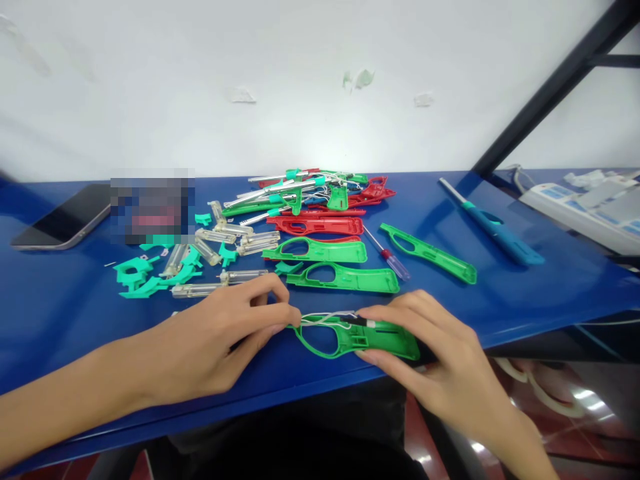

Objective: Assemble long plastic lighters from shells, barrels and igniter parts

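A green plastic lighter shell (357, 337) lies near the front edge of the blue table (525, 287), with thin white wires (325, 315) and a small dark part along its top. My left hand (220, 337) pinches the wire end at the shell's left tip. My right hand (430, 343) holds the shell's right end, thumb under it and fingers on top. Two more green shells (345, 278) (320, 251) lie just behind, then a red shell (315, 225).
A small screwdriver (387, 255) and another green shell (430, 253) lie right of centre. A teal assembled lighter (493, 227), a heap of parts (320, 188), clear tubes and teal triggers (150, 270), a phone (65, 217) and a power strip (585, 207) are about.
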